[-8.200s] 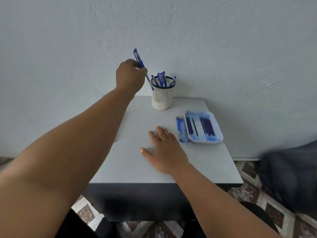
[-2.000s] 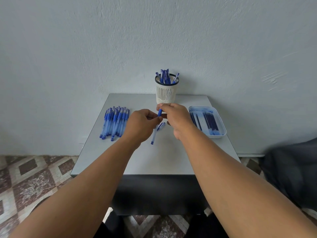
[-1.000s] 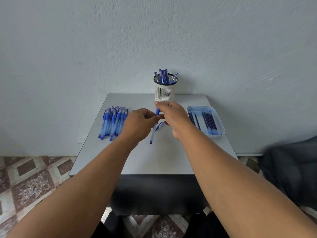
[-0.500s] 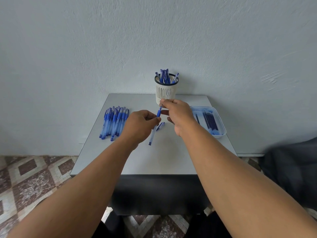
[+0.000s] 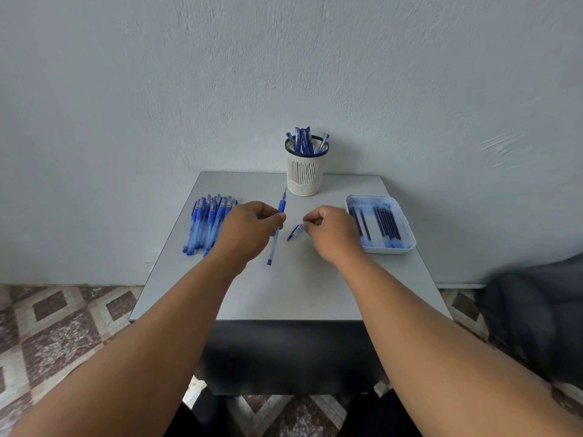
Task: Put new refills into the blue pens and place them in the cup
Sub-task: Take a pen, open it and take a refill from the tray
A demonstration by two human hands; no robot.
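My left hand [image 5: 249,230] grips a blue pen [image 5: 277,227] at its middle, with the bare tip pointing up toward the cup [image 5: 304,171]. The white slotted cup stands at the back of the table and holds several blue pens. A blue pen cap [image 5: 295,232] lies on the table between my hands. My right hand [image 5: 331,231] hovers with curled fingers, its fingertips right at the cap's upper end; whether they pinch the cap is unclear. A row of several blue pens [image 5: 208,225] lies at the left. A white tray [image 5: 405,247] at the right holds several dark blue refills [image 5: 386,223].
The small grey table [image 5: 293,291] stands against a pale wall. A patterned tile floor lies below on the left, and a dark blurred shape [image 5: 536,316] sits at the right.
My right hand has let go of the pen's tip end and dropped down and right to the cap on the table. My left hand still holds the pen, its tip now uncovered.
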